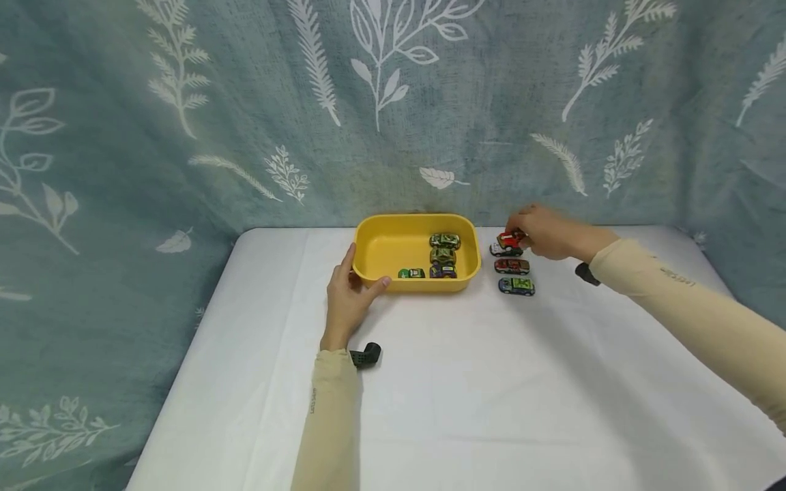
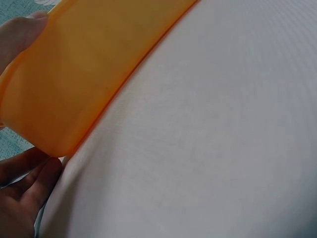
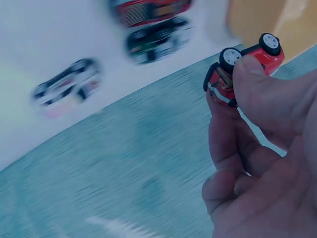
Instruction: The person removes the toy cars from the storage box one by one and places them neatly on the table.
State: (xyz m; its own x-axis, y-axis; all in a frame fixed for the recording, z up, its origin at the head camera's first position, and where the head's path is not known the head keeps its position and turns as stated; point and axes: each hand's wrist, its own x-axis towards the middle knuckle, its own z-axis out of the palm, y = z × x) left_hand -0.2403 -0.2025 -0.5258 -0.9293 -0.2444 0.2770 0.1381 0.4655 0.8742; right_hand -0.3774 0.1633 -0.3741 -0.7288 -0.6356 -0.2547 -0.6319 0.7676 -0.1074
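Note:
My left hand [image 1: 347, 294] grips the near left corner of a yellow plastic bin [image 1: 393, 285], thumb on its front rim and fingers along the side. Several small toy cars lie inside, among them a green one [image 1: 411, 273] at the front wall. To the right of the bin, my right hand [image 1: 543, 232] pinches a red toy car [image 3: 265, 58] between thumb and fingers. It is held above the table, over a white-and-black toy car [image 1: 506, 251]. Nearer me are a dark red car [image 1: 512, 266] and a blue-and-green car [image 1: 516, 286].
A white cloth covers the table [image 1: 442, 382]. Behind it hangs a blue-green curtain [image 1: 245, 102] with white leaf prints, close to the bin's far side. Dark wrist devices [image 1: 366, 356] sit at both wrists.

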